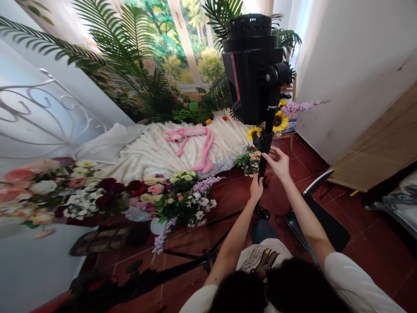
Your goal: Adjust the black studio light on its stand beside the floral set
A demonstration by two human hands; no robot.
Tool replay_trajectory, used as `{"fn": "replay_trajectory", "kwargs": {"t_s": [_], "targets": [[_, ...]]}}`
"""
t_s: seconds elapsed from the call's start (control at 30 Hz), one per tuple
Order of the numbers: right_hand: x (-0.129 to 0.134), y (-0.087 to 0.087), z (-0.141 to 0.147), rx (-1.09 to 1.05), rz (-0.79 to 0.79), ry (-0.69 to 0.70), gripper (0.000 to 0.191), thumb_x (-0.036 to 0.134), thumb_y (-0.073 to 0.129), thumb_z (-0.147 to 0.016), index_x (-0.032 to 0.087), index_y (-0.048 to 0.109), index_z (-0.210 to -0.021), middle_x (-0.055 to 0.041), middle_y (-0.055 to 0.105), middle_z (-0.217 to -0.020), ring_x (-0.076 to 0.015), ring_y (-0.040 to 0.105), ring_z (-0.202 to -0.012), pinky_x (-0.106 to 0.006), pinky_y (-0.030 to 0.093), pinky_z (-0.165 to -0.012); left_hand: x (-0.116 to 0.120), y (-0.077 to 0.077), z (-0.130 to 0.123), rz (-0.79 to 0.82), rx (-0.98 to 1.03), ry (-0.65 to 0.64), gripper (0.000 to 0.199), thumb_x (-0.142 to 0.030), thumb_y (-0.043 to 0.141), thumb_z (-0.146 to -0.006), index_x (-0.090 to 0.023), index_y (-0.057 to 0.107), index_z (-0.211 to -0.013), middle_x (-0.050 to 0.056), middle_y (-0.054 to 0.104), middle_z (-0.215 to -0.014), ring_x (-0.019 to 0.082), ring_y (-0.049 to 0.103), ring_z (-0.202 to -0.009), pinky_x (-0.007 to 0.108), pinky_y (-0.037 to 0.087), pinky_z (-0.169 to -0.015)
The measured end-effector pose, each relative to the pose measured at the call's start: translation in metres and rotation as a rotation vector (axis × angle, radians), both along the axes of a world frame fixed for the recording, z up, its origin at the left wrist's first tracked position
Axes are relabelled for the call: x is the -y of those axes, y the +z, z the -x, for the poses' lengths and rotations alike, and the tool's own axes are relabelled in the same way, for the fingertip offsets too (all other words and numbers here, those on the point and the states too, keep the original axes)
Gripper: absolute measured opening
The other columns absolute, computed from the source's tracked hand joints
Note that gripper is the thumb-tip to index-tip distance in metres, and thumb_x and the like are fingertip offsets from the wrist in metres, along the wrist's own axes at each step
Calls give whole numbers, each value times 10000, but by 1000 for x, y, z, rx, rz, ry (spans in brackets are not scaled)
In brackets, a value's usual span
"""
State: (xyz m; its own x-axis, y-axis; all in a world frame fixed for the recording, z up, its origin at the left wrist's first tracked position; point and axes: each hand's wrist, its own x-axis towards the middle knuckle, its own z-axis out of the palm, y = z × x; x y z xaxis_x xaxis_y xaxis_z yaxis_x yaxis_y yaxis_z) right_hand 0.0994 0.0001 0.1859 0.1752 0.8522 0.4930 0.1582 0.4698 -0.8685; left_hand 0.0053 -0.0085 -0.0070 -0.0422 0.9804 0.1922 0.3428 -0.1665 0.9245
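A black studio light [249,82] is mounted on top of an upright black light stand [264,150] right in front of me. My left hand [256,188] is closed round the pole of the stand, low down. Slightly higher and to the right, my right hand [278,164] is at the same pole, with fingertips against it and the fingers bent. What exactly those fingertips pinch is too small to make out. Just behind the pole are yellow sunflowers [279,121] and a small bunch of pink flowers [250,161].
A pink plush toy [195,134] lies on a cream blanket [146,148]. Artificial flowers [156,191] line its near side. A black chair [325,221] stands to my right. Another black stand [169,276] slants across the red tiled floor [368,248] at lower left.
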Motion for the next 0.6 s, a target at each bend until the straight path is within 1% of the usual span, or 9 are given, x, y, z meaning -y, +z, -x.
{"fn": "replay_trajectory", "kwargs": {"t_s": [0.1,0.17,0.23,0.33,0.4,0.43,0.53,0.57,0.6], "targets": [[23,-36,-19,136,124,-43,338,477,594,-837,174,670,-968,-80,722,-992,-194,685,-902,-313,533,-827,1,0,0,6,-22,2,426,-383,353,-963,-165,487,-1303,122,600,-1286,214,564,-1197,366,427,-1031],[41,-69,-32,320,293,-44,328,489,553,-861,185,662,-920,-75,727,-907,-205,690,-843,-319,520,-794,0,1,0,15,-35,-8,421,-388,358,-962,-177,489,-1303,113,611,-1270,212,581,-1171,362,446,-1007],[56,-103,-39,470,464,-50,323,507,551,-857,201,644,-901,-73,721,-862,-232,686,-838,-334,498,-785,0,2,0,34,-44,-5,423,-394,365,-960,-179,493,-1301,113,616,-1263,211,590,-1157,356,457,-993],[66,-141,-35,507,623,-49,376,533,433,-908,219,614,-809,-69,694,-778,-245,672,-809,-330,472,-762,1,2,0,43,-43,7,437,-404,366,-959,-171,493,-1306,125,600,-1287,211,578,-1181,349,448,-1005],[65,-155,-26,353,684,-5,425,515,367,-935,218,589,-728,-56,664,-699,-216,651,-711,-296,465,-700,2,2,0,45,-40,2,450,-414,364,-959,-172,482,-1319,127,596,-1293,210,574,-1189,350,446,-1008],[63,-159,-20,201,723,15,437,488,351,-945,214,570,-687,-43,639,-648,-186,620,-624,-270,456,-640,2,2,0,48,-40,-1,455,-417,364,-958,-174,476,-1326,128,596,-1293,210,574,-1190,350,446,-1009],[53,-163,-6,-546,901,185,399,315,337,-960,203,473,-602,23,502,-493,-94,404,-381,-196,346,-433,2,2,0,55,-40,5,457,-409,371,-958,-175,464,-1338,132,587,-1307,205,570,-1199,347,439,-1019],[51,-163,-4,-767,943,260,376,238,329,-951,203,432,-591,47,445,-463,-76,332,-347,-177,299,-393,2,2,0,54,-38,9,453,-405,375,-957,-173,467,-1336,134,582,-1314,204,570,-1199,345,435,-1023],[49,-163,-4,-924,968,332,356,166,319,-933,203,397,-588,65,398,-450,-65,287,-333,-160,266,-372,2,2,0,54,-35,11,450,-401,380,-956,-171,470,-1332,135,580,-1316,203,572,-1195,343,435,-1023]]}}
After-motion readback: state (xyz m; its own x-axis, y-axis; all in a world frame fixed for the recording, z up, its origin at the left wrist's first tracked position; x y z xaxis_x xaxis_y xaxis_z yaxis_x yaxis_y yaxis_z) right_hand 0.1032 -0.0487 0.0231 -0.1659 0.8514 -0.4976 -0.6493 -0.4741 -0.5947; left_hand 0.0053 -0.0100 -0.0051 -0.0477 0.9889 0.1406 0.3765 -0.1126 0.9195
